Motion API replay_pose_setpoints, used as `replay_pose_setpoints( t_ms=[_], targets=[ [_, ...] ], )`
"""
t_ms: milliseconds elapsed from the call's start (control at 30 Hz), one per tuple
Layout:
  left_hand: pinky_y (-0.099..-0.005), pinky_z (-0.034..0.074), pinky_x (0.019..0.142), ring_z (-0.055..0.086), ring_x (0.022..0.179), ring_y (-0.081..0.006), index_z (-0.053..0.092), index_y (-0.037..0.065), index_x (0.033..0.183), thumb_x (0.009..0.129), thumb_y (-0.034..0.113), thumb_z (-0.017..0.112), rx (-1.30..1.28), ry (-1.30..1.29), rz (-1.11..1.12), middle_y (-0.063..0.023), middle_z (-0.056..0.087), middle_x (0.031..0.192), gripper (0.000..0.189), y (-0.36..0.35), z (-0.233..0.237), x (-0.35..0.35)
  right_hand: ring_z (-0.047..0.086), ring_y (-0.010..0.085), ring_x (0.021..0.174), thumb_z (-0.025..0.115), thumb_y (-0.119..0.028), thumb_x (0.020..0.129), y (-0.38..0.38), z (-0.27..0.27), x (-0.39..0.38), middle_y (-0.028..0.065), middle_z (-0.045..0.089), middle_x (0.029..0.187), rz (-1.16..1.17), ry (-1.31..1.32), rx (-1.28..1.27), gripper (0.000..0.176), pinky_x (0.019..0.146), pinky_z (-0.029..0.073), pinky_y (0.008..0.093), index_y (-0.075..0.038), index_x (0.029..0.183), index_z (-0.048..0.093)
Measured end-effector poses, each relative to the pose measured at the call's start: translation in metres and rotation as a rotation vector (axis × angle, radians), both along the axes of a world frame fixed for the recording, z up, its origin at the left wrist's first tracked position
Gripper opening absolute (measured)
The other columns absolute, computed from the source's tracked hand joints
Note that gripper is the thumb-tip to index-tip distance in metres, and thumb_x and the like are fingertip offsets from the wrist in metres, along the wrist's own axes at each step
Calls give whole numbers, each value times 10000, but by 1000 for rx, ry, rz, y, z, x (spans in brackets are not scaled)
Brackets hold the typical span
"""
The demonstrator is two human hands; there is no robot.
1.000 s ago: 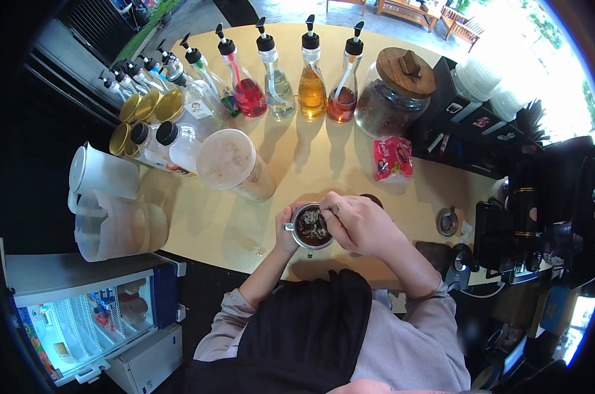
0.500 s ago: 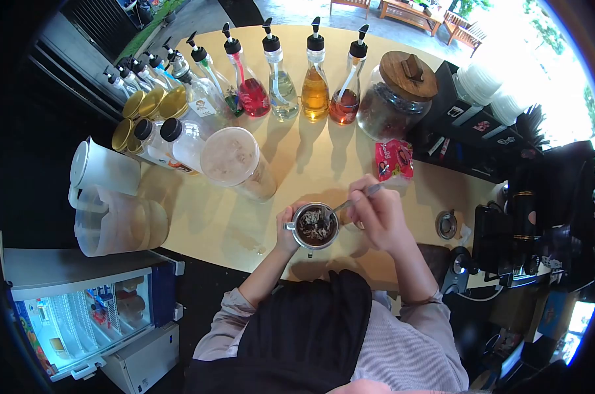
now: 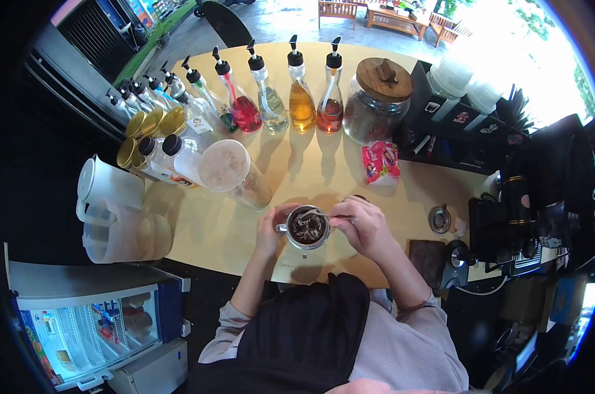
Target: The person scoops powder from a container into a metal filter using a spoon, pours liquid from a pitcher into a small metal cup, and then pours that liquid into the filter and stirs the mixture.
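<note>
A round metal-rimmed cup (image 3: pixel 308 227) stands near the front of the counter. Dark liquid with pale streaks of foam fills it, and a handle sticks out on its left. My left hand (image 3: pixel 269 231) curls around the cup's left side, its fingertips partly hidden behind the rim. Pinched in my right hand (image 3: pixel 363 226) is a metal spoon (image 3: pixel 321 213), its lower end dipping into the dark liquid. Part of a small dark round object shows just behind my right hand.
Several pump bottles (image 3: pixel 302 108) of coloured syrup line the back, beside a wooden-lidded glass jar (image 3: pixel 376 108). A pink packet (image 3: pixel 381 163) lies before the jar. Tall tub (image 3: pixel 226 166) and pitchers (image 3: pixel 113 184) stand left; a coffee machine (image 3: pixel 527 197) is right.
My right hand and the spoon handle have dipped lower over the cup, and the spoon has shifted toward the cup's back edge. The foam pattern has swirled. The head view has shifted slightly.
</note>
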State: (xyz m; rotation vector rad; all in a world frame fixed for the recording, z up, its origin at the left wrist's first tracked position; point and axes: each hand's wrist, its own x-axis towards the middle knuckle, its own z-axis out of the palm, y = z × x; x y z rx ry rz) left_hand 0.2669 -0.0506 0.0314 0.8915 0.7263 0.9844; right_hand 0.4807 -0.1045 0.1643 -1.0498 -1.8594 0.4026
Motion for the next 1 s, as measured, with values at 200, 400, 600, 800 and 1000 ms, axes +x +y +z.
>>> replay_pose_setpoints(
  t_ms=[200,400,600,800,1000],
  targets=[
    [-396,411,971,563,1104,-313,568,-59,1135,976,205,275,631,694,182,-203,621,1101,425,-8,76,-18,611,253,842,629,-177,825,19,9,-22,91,617,866,183,-179,-44,188,760,490,348,-13,892,566],
    [-443,402,962,530,1124,-369,593,-47,1077,945,212,386,1094,792,49,-224,599,1112,357,-3,90,-6,609,309,885,589,-160,850,38,11,-49,149,612,905,231,-154,-11,182,783,493,382,5,923,559],
    [-453,421,931,560,1063,-374,611,-28,1018,887,197,464,1028,766,-36,-212,617,1067,299,8,85,4,601,320,910,604,-152,839,27,11,-43,162,624,960,159,-146,-113,235,823,480,389,28,986,565],
    [-459,430,917,603,1010,-324,644,2,952,867,122,452,1154,835,-8,-144,664,978,242,13,96,8,591,288,884,615,-172,840,-12,-2,8,129,620,934,-316,110,-189,285,785,467,380,-30,1085,580],
    [-455,430,914,617,990,-307,677,22,880,897,143,436,1136,826,46,-119,675,961,271,12,90,7,533,233,693,637,-162,831,-52,-90,49,92,580,955,-812,57,-269,218,642,449,326,-33,1004,606]
  ],
)
